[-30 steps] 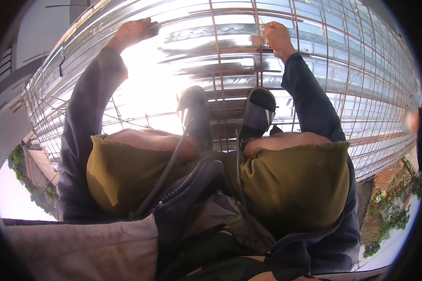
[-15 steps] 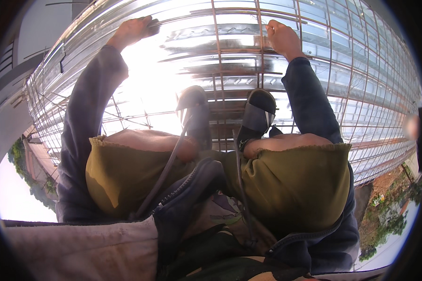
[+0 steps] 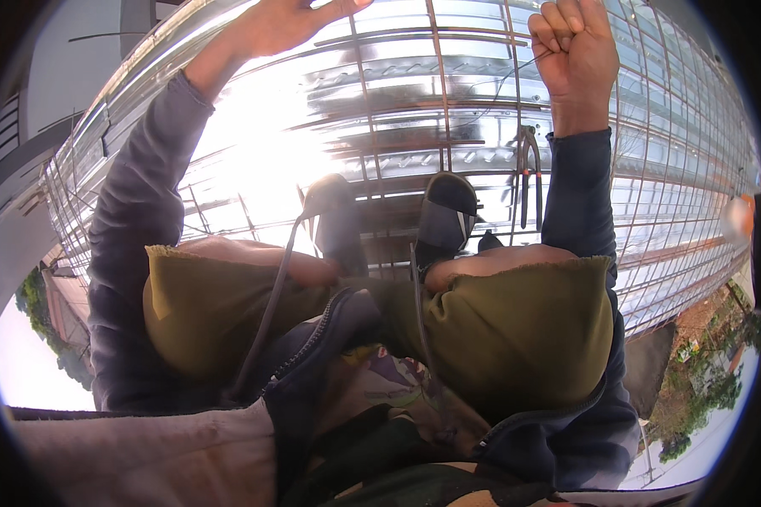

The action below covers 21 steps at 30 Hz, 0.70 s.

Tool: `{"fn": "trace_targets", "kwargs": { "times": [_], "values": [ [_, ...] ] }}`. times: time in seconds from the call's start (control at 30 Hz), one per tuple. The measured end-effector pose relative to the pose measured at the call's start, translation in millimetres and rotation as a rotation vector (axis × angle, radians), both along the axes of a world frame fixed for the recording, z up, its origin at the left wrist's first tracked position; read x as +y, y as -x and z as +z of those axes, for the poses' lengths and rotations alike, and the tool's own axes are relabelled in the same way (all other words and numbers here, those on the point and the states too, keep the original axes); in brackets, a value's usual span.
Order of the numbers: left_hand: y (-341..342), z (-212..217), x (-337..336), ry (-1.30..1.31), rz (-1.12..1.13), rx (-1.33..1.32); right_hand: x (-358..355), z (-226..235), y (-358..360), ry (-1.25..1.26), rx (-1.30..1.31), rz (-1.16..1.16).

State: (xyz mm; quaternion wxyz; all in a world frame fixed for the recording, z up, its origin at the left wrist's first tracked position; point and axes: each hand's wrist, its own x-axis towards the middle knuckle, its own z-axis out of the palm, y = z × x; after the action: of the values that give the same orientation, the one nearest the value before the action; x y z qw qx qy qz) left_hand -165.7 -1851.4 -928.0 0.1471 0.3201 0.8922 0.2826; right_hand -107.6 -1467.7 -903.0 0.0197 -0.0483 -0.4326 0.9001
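Observation:
My right hand (image 3: 577, 63) is closed, fingers curled in, above the rusty rebar mesh (image 3: 440, 84) at the upper right. From its fingers a thin dark wire (image 3: 503, 83) trails down to the left toward the bars. My left hand (image 3: 271, 27) is at the upper left, with a digit stretched out to the right over the bars. The top edge cuts off part of that hand, and no held thing shows. Below my right hand, beside the sleeve, a pair of pincers (image 3: 539, 190) with dark and orange handles lies on the mesh.
Shiny ribbed metal decking (image 3: 380, 72) lies under the bars, with strong glare at left. My sandalled feet (image 3: 446, 215) stand on it between my bent knees. A grey wall (image 3: 63, 84) rises at far left; plants (image 3: 693, 414) and ground show beyond the right edge.
Both hands have moved upward in view, and the right has also shifted right, turned with its curled fingers showing. The pincers and the trailing wire now show plainly.

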Motion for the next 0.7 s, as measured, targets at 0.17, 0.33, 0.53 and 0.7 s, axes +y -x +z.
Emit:
{"fn": "trace_targets", "kwargs": {
  "times": [0.17,0.33,0.53,0.7],
  "values": [
    [-83,45,153,-0.33,-0.027,-0.66,-9,14,7,0.254,0.155,0.047],
    [-67,22,109,0.011,-0.085,0.085,30,-21,-21,-0.042,-0.136,-0.452],
    [-36,17,62,0.03,-0.167,0.016,40,-18,-81,-1.756,-0.05,-0.239],
    [-14,37,50,0.003,-0.245,-0.111,-10,-5,-65,-1.51,0.195,0.504]
  ]
}}
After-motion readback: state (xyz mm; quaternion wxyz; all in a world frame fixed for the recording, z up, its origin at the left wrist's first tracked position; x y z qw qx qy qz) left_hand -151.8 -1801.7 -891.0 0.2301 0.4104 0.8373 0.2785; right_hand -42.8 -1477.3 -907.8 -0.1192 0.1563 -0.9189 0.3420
